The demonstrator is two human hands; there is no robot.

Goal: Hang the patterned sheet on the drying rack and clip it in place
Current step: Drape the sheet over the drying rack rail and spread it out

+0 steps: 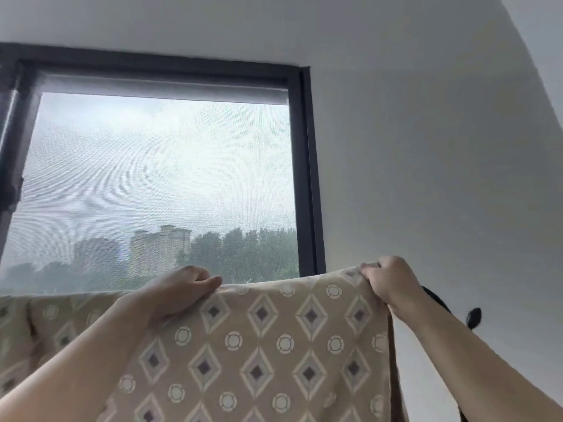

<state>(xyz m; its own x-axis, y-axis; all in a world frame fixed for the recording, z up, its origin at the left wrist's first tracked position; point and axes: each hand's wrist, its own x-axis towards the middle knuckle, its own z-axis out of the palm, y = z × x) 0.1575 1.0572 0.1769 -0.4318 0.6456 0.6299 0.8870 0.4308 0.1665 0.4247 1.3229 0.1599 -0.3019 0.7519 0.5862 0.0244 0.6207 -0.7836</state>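
Overhead, left hand and right hand hold the patterned sheet.

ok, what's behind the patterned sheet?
Above the patterned sheet only the window shows; a black round fitting pokes out at its right. Any rack rail beneath is covered.

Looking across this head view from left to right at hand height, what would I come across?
First the left hand gripping the patterned sheet → window frame's right upright → right hand → black round knob.
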